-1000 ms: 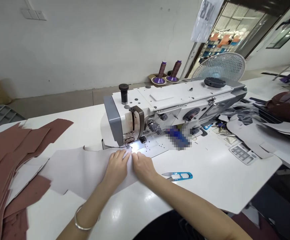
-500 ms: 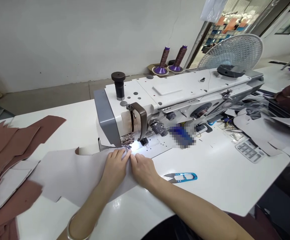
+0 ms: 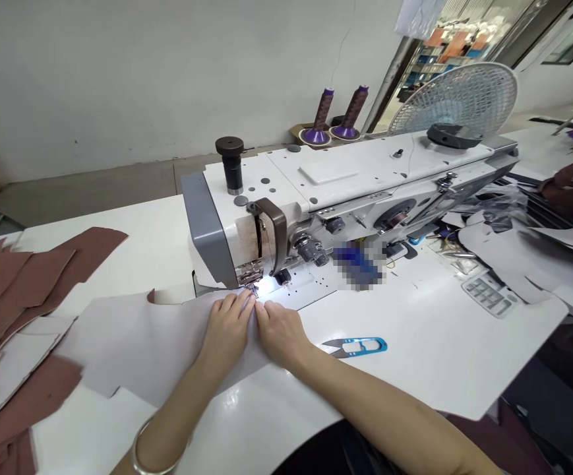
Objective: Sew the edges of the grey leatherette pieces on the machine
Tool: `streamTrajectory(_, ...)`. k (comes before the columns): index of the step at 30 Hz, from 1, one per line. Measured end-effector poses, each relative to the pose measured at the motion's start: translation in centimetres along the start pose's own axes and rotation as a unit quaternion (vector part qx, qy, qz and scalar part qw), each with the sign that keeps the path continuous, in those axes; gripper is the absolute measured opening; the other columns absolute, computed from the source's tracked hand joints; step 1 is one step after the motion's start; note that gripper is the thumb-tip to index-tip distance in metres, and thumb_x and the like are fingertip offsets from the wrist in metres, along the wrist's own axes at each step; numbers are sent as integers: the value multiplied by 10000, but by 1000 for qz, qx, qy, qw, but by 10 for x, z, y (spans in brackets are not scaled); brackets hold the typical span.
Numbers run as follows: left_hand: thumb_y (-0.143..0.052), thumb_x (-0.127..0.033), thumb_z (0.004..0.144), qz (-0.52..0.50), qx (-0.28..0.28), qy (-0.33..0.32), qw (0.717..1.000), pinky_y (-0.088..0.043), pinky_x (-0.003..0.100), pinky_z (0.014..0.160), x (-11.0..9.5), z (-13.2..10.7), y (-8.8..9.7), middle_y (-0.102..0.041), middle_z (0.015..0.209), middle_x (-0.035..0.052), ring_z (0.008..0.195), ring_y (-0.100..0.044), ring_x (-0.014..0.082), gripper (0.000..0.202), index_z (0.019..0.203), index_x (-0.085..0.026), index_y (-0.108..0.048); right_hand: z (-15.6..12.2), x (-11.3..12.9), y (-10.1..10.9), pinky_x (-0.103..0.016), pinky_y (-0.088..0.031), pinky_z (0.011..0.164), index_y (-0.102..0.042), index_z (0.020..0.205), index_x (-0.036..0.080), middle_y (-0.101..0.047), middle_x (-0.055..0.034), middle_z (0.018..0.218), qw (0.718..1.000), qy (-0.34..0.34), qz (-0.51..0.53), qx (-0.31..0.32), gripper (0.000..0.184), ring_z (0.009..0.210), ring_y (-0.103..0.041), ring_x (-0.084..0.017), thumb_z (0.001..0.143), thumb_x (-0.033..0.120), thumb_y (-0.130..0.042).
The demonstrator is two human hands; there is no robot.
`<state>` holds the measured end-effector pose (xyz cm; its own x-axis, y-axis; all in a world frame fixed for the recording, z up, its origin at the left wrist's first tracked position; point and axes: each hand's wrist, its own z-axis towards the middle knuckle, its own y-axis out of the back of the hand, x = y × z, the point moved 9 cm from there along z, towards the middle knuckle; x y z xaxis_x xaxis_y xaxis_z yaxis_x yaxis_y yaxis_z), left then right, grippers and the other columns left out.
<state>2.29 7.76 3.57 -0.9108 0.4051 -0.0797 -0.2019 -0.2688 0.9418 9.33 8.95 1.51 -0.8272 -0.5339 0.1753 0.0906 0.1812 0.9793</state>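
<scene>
A pale grey-white fabric panel (image 3: 118, 343) lies across the table, its right end at the needle area of a white sewing machine (image 3: 330, 171). Its curled edge shows a brown face. My left hand (image 3: 227, 330) grips the panel close to the lit presser foot (image 3: 250, 289), fingers bent and together. Beside it, almost touching, my right hand (image 3: 280, 333) has its fingers curled and pinched on the panel's right edge. Both fingertips are just in front of the foot. The stitch line is hidden by the fingers.
Blue-handled thread snips (image 3: 358, 346) lie right of my right hand. Stacked brown pieces (image 3: 33, 284) cover the left side. Two thread cones (image 3: 322, 115) and a white fan (image 3: 459, 99) stand behind the machine. White scraps (image 3: 504, 257) lie at the right.
The view has shifted slightly. Both hands keep their hold on the panel at the presser foot, with hardly any visible movement of hands or panel.
</scene>
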Motion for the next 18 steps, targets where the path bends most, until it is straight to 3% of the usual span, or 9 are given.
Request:
streamTrajectory(5, -363, -70, 844, 4, 9, 39, 999, -403, 394, 836, 5, 0, 0, -575, 1238, 121, 1047, -507, 261, 415, 1175, -177, -589, 1, 3, 2, -258, -347, 513, -492, 1090, 140, -575, -80, 887, 1000, 16, 2, -12, 258, 782, -531, -185, 911, 82, -315)
streamTrajectory(18, -400, -72, 849, -9, 8, 53, 998, -407, 398, 859, 9, 4, -3, -577, 1227, 112, 1060, -492, 266, 395, 1180, -186, -584, 4, 2, 3, -250, -374, 528, -488, 1170, 131, -582, -90, 904, 1000, -1, -23, 2, 314, 776, -550, -182, 909, 83, -319)
